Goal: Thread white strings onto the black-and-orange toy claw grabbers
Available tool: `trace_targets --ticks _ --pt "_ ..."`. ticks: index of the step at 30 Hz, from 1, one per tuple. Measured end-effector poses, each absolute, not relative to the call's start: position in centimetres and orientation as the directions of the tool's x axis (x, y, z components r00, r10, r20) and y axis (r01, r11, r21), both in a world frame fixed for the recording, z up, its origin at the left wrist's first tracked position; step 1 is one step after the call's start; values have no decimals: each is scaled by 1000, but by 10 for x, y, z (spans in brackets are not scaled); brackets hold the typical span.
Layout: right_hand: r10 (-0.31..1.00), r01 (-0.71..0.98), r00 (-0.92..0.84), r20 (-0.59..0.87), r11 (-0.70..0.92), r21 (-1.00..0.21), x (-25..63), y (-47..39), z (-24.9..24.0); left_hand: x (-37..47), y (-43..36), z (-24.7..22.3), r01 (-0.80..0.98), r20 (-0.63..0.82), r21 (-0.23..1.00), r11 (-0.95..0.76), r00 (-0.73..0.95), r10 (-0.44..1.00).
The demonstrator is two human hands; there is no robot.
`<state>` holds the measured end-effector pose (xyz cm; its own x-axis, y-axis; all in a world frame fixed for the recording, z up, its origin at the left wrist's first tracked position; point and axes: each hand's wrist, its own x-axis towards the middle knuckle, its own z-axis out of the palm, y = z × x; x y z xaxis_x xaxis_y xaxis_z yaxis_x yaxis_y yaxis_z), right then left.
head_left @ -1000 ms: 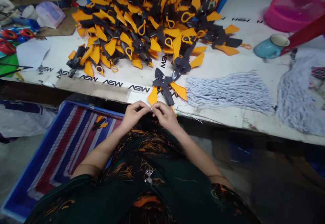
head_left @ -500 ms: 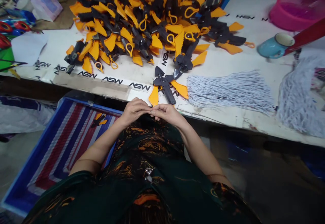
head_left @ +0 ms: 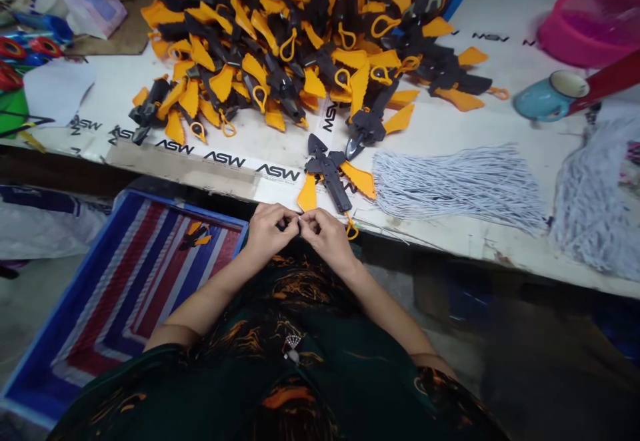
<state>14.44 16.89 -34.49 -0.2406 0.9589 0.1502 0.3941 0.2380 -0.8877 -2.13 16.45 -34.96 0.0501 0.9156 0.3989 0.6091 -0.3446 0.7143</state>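
Note:
My left hand (head_left: pixel 270 231) and my right hand (head_left: pixel 326 235) meet fingertip to fingertip at the table's front edge. Both are pinched on something small and thin that I cannot make out. Just beyond them lies a black part with two orange wings (head_left: pixel 330 177), an orange loop (head_left: pixel 352 229) at its near end beside my right hand. A similar black and orange part (head_left: pixel 367 124) lies behind it, at the front of a large pile of such parts (head_left: pixel 285 47). To the right is a flat bundle of pale strings (head_left: pixel 455 184).
A blue crate (head_left: pixel 55 334) with a striped lining stands below at the left, one black and orange piece (head_left: pixel 195 235) inside. On the table (head_left: pixel 500 247) at the right are a blue mug (head_left: pixel 543 101), a pink basin (head_left: pixel 593 27) and more strings (head_left: pixel 595 194).
My hands have moved slightly down, with the fingers more bent and the fingertips still together. The orange loop beside my right hand now shows. The whole view has shifted a little.

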Motion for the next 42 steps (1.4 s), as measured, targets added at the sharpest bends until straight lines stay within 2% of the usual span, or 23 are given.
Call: trace_targets --ticks 4,7,12,15,18,21,24,26,28,32,36,39,42 --pt "911 399 -356 210 351 -847 151 171 -344 -20 164 -345 628 255 749 -213 24 967" --pt "891 338 -412 193 346 -875 155 174 -341 -21 161 -342 592 191 786 -177 40 981" --pt "860 309 -507 64 251 -917 158 181 -337 -21 156 -347 645 314 702 -300 98 944" --pt "844 351 -530 88 312 -883 159 184 -336 -20 154 -353 672 390 645 -363 118 913" --pt "837 341 -530 135 356 -870 161 183 -338 -18 152 -355 643 395 681 -351 83 915" --pt "861 254 -496 110 265 -930 159 179 -343 -15 151 -354 549 259 802 -237 37 965" --pt "901 133 -434 1 65 -989 154 174 -348 -15 153 -351 507 156 847 -160 50 987" --pt "918 88 -392 -62 -30 -996 151 172 -349 -18 156 -350 519 194 830 -204 75 978" --pt "926 85 -366 -93 -67 -994 149 172 -348 -22 161 -350 537 295 782 -317 129 947" --pt "922 66 -366 -126 -109 -992 150 174 -346 -30 169 -351 567 459 613 -551 312 832" --pt "903 -24 -411 -130 -153 -988 154 172 -348 -32 170 -354 602 514 501 -622 371 773" --pt "919 -9 -384 -89 -100 -995 153 170 -347 -29 166 -356 587 514 553 -591 318 797" --pt "957 97 -286 -50 -23 -995 150 168 -347 -24 162 -358 545 421 692 -473 227 878"
